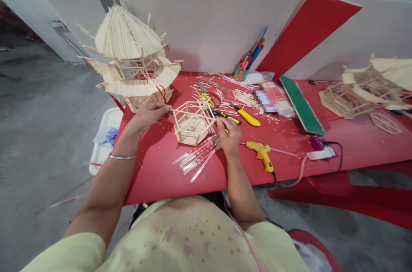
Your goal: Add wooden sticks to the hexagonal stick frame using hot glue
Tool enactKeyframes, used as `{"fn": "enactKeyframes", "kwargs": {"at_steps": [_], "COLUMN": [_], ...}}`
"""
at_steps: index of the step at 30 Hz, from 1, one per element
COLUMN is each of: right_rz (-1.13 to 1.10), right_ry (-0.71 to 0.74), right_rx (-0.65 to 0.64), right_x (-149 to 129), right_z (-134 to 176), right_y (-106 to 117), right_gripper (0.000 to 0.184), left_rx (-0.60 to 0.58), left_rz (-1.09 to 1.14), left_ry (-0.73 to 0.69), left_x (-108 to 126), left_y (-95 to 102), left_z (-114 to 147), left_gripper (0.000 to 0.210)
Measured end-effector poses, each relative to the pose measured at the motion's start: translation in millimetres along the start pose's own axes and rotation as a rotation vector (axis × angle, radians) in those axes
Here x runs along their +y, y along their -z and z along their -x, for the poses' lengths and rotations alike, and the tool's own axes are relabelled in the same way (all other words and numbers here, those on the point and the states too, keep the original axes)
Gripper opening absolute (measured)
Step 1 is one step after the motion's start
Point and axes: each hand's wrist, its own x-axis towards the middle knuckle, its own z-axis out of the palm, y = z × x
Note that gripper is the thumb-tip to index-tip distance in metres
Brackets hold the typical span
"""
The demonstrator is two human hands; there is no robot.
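A small six-sided frame (192, 128) of thin wooden sticks, with a woven-looking base, stands on the red table between my hands. A wooden stick (193, 114) runs across its top. My left hand (151, 114) pinches the stick's left end, and my right hand (229, 134) pinches near its right end by the frame's corner. Below the frame lie several wrapped chopstick packets (196, 158). To the right of my right hand rests a yellow glue gun (260, 152) with a clear glue stick in its back. Behind the frame are scissors (209, 97) and a yellow cutter (247, 116).
A tall stick pagoda model (128, 61) stands close behind my left hand. Loose sticks (243, 97), a pen holder (240, 72) and a green board (302, 104) occupy the back. Farther right are another stick model (357, 92) and a power strip (322, 152) with cords.
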Motion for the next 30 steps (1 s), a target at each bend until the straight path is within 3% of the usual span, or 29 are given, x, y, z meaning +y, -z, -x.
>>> {"fn": "enactKeyframes", "kwargs": {"at_steps": [30], "right_rz": [0.02], "right_ry": [-0.023], "right_rx": [-0.009], "right_x": [-0.4], "right_z": [0.1], "right_y": [-0.4], "right_gripper": [0.024], "left_rx": [-0.011], "left_rz": [-0.009], "left_ry": [0.001], "left_x": [-1.5], "left_y": [1.2], "left_z": [-1.2], "left_gripper": [0.049]}}
